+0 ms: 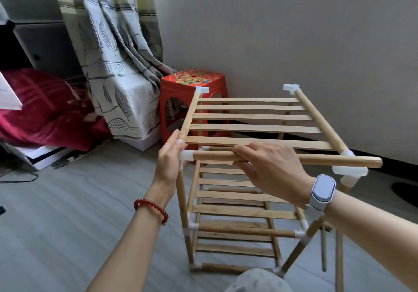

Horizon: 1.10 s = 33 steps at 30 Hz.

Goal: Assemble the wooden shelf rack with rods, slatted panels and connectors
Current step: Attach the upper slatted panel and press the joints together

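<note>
A wooden shelf rack (237, 210) stands on the floor in front of me, with slatted panels on three levels. The top slatted panel (253, 117) carries white connectors at its corners. A front rod (328, 161) lies across the near edge; its left end sits in a white connector (187, 155) and its right end pokes free above another white connector (349, 171). My left hand (170, 158) grips the near left corner around that connector. My right hand (269, 167) is closed around the middle of the front rod.
A red plastic stool (192, 88) stands behind the rack against the wall. A patterned curtain (117, 54) hangs at left over a white box, with red bedding (45, 108) beside it. Loose wooden rods (324, 248) lie on the floor at right.
</note>
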Tool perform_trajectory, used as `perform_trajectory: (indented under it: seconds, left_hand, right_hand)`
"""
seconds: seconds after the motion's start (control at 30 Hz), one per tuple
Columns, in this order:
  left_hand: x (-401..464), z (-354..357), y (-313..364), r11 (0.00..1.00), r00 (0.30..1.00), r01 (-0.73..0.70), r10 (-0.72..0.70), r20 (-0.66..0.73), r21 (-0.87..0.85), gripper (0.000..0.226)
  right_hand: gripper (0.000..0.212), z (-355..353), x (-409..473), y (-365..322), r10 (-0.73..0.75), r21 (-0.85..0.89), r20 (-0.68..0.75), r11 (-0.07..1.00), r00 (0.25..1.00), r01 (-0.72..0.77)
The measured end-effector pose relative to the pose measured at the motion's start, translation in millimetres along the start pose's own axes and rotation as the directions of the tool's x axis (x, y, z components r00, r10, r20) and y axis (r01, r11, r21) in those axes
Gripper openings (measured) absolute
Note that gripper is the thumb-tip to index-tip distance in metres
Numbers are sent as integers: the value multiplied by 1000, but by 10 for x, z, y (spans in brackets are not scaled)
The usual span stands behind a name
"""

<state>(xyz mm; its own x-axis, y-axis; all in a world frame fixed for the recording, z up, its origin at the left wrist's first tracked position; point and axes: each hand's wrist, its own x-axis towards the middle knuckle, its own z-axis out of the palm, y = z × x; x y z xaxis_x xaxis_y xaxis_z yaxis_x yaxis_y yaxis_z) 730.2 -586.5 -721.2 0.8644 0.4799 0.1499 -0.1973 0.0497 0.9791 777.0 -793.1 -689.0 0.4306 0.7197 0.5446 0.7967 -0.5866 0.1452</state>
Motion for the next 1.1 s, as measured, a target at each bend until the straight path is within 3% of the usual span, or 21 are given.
perform_trajectory:
  seconds: [0.17, 0.33, 0.53, 0.7, 0.83, 1.0, 1.1]
  left_hand:
    - [29, -18, -26, 1000, 999, 3, -2, 32, -21, 31]
    - [44, -31, -42, 997, 998, 59, -59, 0, -55, 43]
    - [1, 30, -9, 998, 997, 63, -63, -45, 8, 44]
    - [-21, 28, 21, 996, 996, 83, -83, -21, 20, 45]
    - [7, -3, 22, 996, 996, 91, -91, -10, 17, 45]
    - [72, -10, -9, 995, 997, 78, -77, -19, 68, 45]
    - [95, 9, -4, 986, 999, 41, -35, -38, 159, 43]
  right_hand:
    - [23, 65, 5, 27, -22, -26, -40, 999, 999, 21]
    - [18, 103, 2, 37, -62, -56, -87, 997, 994, 57]
    - [34, 141, 36, -78, -44, -57, -106, 998, 993, 38]
    - [37, 147, 109, -106, -57, -36, -61, 998, 996, 55]
    - [21, 171, 189, -109, -76, -5, 21, 997, 997, 76]
    - [25, 181, 308, -24, -48, 101, 142, 994, 989, 34]
    - [30, 179, 315, -7, -65, 125, 134, 991, 989, 48]
